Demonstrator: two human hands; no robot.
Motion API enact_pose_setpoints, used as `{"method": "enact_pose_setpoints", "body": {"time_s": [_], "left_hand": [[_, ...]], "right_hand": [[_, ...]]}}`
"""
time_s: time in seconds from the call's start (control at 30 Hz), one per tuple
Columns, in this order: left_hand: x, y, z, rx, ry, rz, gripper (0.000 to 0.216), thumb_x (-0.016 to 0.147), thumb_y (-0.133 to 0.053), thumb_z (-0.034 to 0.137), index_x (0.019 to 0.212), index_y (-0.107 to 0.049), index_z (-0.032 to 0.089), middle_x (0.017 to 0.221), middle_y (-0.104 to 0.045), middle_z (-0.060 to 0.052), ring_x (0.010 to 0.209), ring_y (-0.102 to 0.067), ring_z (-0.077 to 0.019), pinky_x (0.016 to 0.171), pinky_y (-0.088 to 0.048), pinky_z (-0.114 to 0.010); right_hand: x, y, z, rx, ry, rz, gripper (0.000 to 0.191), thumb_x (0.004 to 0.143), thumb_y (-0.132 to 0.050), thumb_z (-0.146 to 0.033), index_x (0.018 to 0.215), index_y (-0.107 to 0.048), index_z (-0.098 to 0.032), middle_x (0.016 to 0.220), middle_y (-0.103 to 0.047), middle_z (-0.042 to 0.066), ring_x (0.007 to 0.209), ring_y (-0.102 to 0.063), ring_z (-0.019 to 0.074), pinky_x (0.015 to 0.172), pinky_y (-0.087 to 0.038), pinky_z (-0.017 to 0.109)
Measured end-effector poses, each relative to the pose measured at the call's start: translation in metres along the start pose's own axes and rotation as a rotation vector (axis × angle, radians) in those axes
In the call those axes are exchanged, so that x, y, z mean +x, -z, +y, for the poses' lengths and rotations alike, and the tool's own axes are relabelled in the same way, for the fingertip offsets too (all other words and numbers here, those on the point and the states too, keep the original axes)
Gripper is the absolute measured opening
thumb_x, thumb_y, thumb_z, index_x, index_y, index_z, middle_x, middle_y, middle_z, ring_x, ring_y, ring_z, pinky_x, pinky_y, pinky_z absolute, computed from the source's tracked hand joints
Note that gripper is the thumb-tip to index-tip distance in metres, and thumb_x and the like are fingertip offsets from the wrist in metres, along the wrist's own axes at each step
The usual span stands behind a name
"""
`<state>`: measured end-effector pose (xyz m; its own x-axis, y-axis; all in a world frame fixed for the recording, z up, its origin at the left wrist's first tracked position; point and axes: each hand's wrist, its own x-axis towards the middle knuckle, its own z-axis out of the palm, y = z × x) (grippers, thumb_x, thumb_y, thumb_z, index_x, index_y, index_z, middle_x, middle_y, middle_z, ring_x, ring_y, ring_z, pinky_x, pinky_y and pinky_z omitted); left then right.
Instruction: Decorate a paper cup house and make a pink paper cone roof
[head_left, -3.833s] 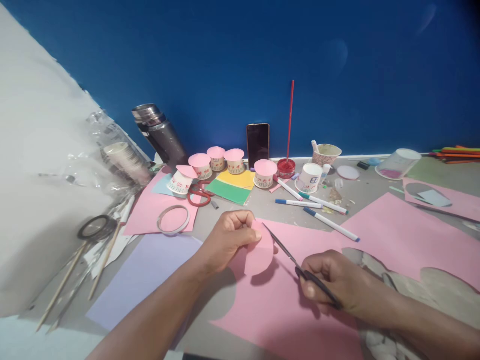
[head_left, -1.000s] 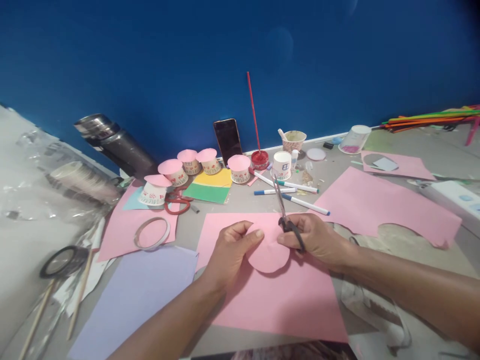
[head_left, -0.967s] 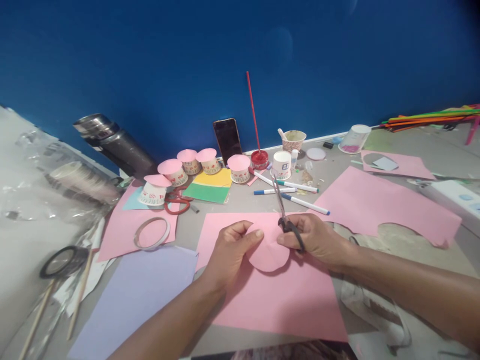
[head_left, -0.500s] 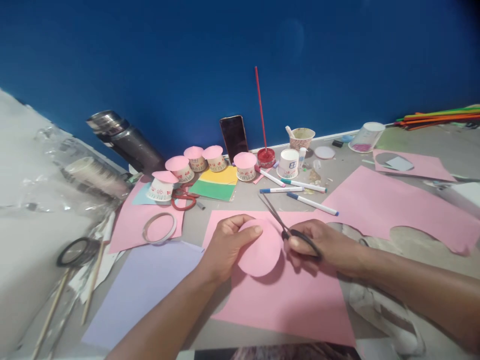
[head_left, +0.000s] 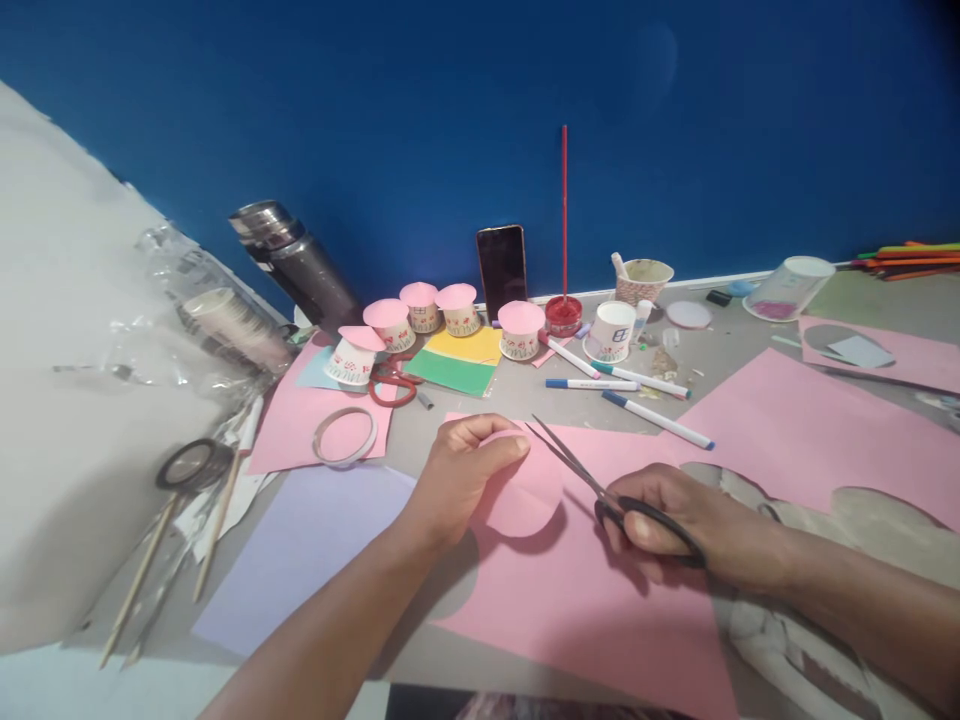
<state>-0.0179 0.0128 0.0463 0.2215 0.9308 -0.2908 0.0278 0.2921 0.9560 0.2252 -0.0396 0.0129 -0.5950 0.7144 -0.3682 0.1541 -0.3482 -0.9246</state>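
Observation:
Between thumb and fingers, my left hand [head_left: 466,470] pinches the upper left edge of a round pink paper disc [head_left: 525,495]. My right hand [head_left: 667,525] grips black-handled scissors [head_left: 577,462], fingers in the loops. Their blades point up and left, just right of the disc and apart from it; they look nearly closed. Under both hands lies a large pink paper sheet [head_left: 600,620] with a round piece cut from its left side. Behind stand several small decorated paper cups with pink cone tops [head_left: 521,330], and one white cup [head_left: 611,330] without a top.
Several markers [head_left: 656,418] lie beyond my hands. At left are a lilac sheet [head_left: 300,560], a tape roll [head_left: 345,437], red-handled scissors [head_left: 394,388] and a dark flask [head_left: 296,265]. A phone [head_left: 502,270] leans on the blue wall. Another pink sheet [head_left: 787,420] lies at right.
My right hand has drawn the scissors right and slightly down, away from the disc. The disc is tilted more in my left hand. The camera view has turned a little left.

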Motion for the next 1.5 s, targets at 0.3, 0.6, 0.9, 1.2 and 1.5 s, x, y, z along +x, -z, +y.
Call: {"method": "enact_pose_setpoints", "body": {"time_s": [0.3,0.6,0.9,1.2,1.5], "left_hand": [[-0.0012,-0.0028,-0.0002,0.065,-0.013,0.024,0.022,0.071,-0.077,0.035,0.064,-0.066,0.017,0.060,-0.059,0.001,0.056,-0.053,-0.0121,0.054,-0.037,-0.025],[-0.0008,-0.0011,-0.0004,0.056,-0.008,-0.005,0.023,0.072,-0.078,0.035,0.065,-0.066,0.017,0.061,-0.058,0.002,0.056,-0.052,-0.0117,0.054,-0.037,-0.025],[-0.0010,-0.0009,-0.0002,0.029,-0.012,-0.014,0.021,0.071,-0.079,0.033,0.065,-0.068,0.016,0.062,-0.059,0.001,0.058,-0.054,-0.0121,0.056,-0.039,-0.025],[-0.0002,-0.0010,-0.0011,-0.015,-0.043,-0.030,0.018,0.073,-0.081,0.033,0.069,-0.077,0.017,0.068,-0.065,-0.001,0.063,-0.058,-0.0141,0.061,-0.045,-0.027],[0.0009,-0.0001,-0.0013,0.046,-0.071,-0.005,0.017,0.073,-0.080,0.032,0.066,-0.075,0.017,0.069,-0.065,-0.001,0.065,-0.057,-0.0138,0.062,-0.043,-0.027]], "right_hand": [[0.0010,-0.0030,-0.0041,-0.052,0.005,-0.005,0.064,0.082,-0.069,-0.079,0.068,-0.055,-0.019,0.058,-0.062,0.002,0.050,-0.041,0.0096,0.053,-0.032,0.025],[0.0017,-0.0027,-0.0028,-0.058,0.003,-0.004,0.065,0.079,-0.070,-0.081,0.070,-0.060,-0.017,0.058,-0.062,0.002,0.049,-0.039,0.0089,0.052,-0.032,0.024],[0.0032,-0.0038,-0.0058,-0.048,-0.023,0.007,0.066,0.077,-0.071,-0.082,0.069,-0.059,-0.017,0.056,-0.060,0.001,0.049,-0.037,0.0084,0.051,-0.031,0.023],[0.0022,-0.0030,-0.0008,-0.065,-0.011,0.019,0.062,0.081,-0.073,-0.076,0.069,-0.060,-0.017,0.057,-0.063,0.002,0.049,-0.038,0.0084,0.050,-0.029,0.023],[0.0023,-0.0029,-0.0041,-0.087,-0.022,0.019,0.063,0.080,-0.071,-0.078,0.069,-0.060,-0.017,0.056,-0.061,0.001,0.049,-0.038,0.0087,0.050,-0.031,0.023]]}}
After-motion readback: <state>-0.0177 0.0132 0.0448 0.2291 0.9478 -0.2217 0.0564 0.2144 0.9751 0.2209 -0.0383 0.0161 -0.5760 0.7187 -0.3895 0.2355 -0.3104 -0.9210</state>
